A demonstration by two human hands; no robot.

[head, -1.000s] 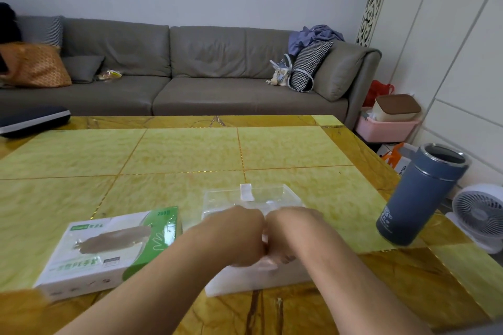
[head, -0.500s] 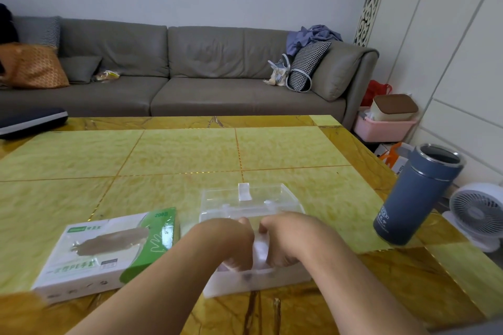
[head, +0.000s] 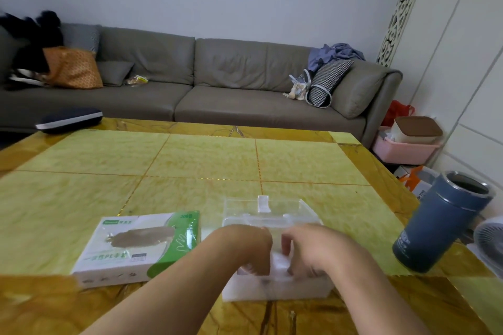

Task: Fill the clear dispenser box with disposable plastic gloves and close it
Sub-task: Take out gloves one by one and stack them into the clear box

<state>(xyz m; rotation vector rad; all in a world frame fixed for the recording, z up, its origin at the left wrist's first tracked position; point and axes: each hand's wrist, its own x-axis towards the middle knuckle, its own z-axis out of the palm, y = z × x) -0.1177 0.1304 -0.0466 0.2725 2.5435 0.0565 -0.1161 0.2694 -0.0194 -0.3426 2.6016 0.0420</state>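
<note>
My left hand (head: pixel 249 249) and right hand (head: pixel 313 251) sit side by side over the clear dispenser box (head: pixel 275 277) near the front edge of the table (head: pixel 190 160), fingers curled down onto the whitish wad of gloves (head: pixel 279 262) inside it. The box's clear lid (head: pixel 268 211) stands open behind my hands. Just left lies the white-and-green glove carton (head: pixel 136 245), flat. A blue tumbler (head: pixel 441 223) stands uncapped at the right; what it holds I cannot tell.
</note>
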